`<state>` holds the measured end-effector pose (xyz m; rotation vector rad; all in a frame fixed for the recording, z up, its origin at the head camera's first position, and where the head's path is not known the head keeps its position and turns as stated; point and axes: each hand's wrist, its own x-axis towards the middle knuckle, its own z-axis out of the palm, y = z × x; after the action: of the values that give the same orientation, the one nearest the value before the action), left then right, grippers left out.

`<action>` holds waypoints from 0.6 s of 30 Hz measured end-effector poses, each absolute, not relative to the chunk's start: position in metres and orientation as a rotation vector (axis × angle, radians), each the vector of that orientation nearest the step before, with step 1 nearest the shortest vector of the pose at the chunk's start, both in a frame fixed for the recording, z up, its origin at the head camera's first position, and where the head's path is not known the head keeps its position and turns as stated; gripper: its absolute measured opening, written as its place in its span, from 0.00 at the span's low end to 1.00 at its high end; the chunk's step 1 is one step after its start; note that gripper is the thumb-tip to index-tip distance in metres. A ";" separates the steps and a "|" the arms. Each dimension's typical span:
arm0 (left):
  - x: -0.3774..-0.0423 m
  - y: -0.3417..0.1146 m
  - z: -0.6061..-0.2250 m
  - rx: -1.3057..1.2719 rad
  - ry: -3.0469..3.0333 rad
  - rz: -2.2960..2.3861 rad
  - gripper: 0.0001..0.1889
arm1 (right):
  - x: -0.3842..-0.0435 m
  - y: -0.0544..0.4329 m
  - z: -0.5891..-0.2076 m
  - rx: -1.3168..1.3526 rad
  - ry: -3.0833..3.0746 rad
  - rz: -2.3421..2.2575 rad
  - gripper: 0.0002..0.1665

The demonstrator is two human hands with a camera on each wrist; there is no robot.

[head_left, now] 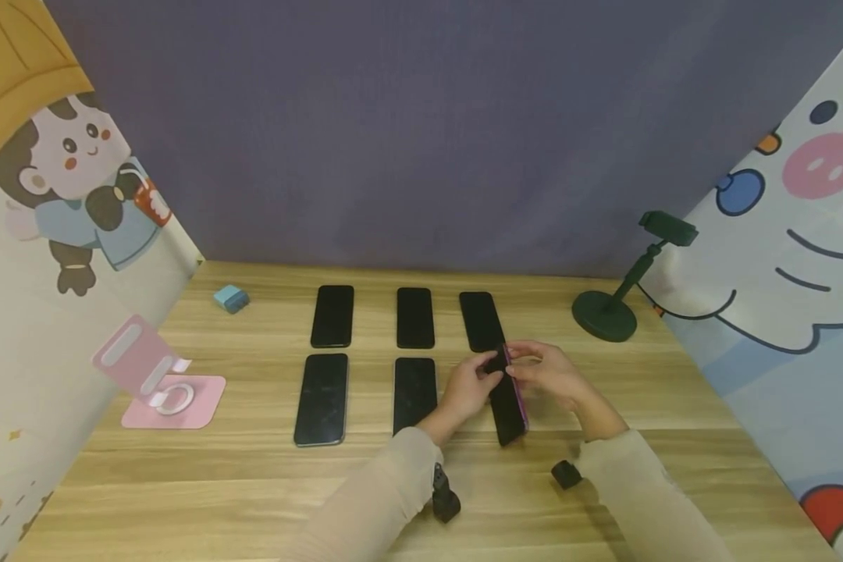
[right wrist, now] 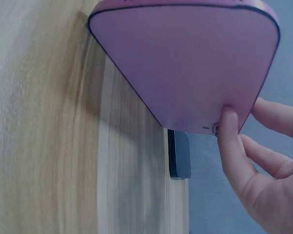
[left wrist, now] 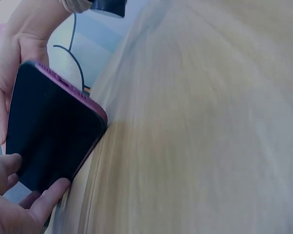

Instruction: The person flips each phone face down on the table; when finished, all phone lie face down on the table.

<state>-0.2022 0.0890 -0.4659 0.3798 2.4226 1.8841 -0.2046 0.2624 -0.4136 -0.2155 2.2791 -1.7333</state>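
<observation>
A smartphone with a black screen and a pink-purple back is tilted up on its left long edge, right of the middle of the table. My right hand pinches its far upper part, thumb on the back in the right wrist view. At the screen side my left hand grips the far end between thumb and fingers; the left wrist view shows those fingertips along the edge. Just beyond lies another black phone, and left of my left hand a phone is partly covered by that hand's wrist.
More black phones lie face up in rows: a far-left phone, a far-middle phone and a near-left phone. A pink folding stand and a blue block are at left; a dark green stand is at right.
</observation>
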 end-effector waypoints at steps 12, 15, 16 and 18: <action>-0.198 0.096 -0.462 0.224 2.081 2.173 0.20 | -0.205 0.261 -0.415 -0.270 2.252 -1.749 0.28; -0.198 0.096 -0.461 0.190 2.002 2.241 0.21 | -0.206 0.259 -0.418 -0.283 2.270 -1.728 0.29; -0.198 0.096 -0.460 0.187 1.990 2.255 0.21 | -0.206 0.259 -0.420 -0.286 2.277 -1.720 0.29; -0.198 0.096 -0.461 0.181 1.967 2.275 0.21 | -0.207 0.259 -0.423 -0.292 2.292 -1.706 0.30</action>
<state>-0.1982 0.0958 -0.4607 0.1810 1.9669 2.2748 -0.2071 0.2589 -0.4233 -0.2917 2.2918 -1.7055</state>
